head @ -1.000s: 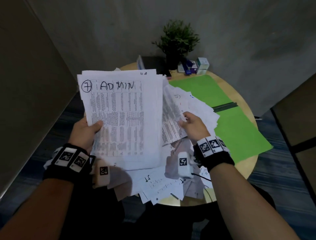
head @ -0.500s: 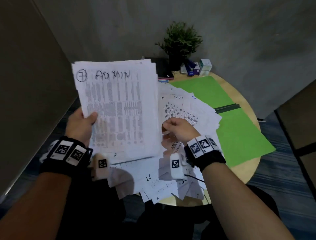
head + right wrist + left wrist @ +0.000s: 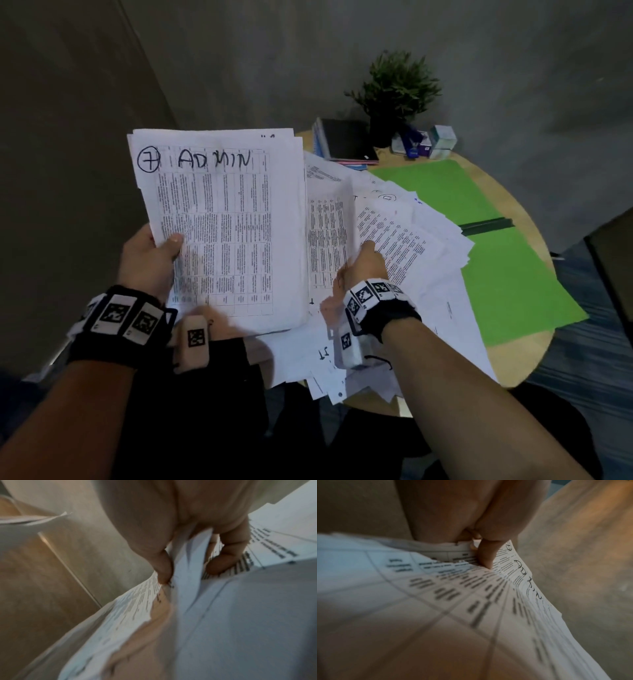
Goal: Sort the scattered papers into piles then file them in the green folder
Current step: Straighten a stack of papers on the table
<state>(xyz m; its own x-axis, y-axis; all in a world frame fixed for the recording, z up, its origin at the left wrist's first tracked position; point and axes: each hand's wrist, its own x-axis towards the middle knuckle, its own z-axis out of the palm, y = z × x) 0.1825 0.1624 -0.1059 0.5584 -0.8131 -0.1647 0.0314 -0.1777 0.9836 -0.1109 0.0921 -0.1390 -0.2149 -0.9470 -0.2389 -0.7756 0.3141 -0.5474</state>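
Round wooden table [image 3: 513, 192], seen from the head view. Green folder [image 3: 507, 274] lies open and flat on the table's right side, dark spine strip across its middle, well apart from both hands.

Scattered papers [image 3: 428, 240] cover the table's centre and near edge, overlapping the folder's left margin; several sheets overhang the near rim.

Held stack [image 3: 222, 233]: a thick sheaf lifted off the table, tilted toward the camera, top sheet a printed table hand-marked with a circled 7 and "ADMIN". It stands left of the scattered heap and hides part of it.

Left hand [image 3: 147, 260]: grasps the stack at the lower part of its left edge, thumb pressed on the top sheet, fingers behind. Left wrist view confirms the thumb [image 3: 486, 555] flat on the printed face, page edges fanned beside it.

Right hand [image 3: 363, 263]: just right of the stack's lower right corner, pinching a printed sheet [image 3: 325, 240] raised from the heap. Right wrist view shows the sheet's edge clamped between thumb [image 3: 163, 566] and curled fingers [image 3: 228, 555]; blurred.

Far edge of the table: dark notebook [image 3: 346, 140] on a small pile, potted plant [image 3: 394, 92], small boxes [image 3: 442, 140] beside it.
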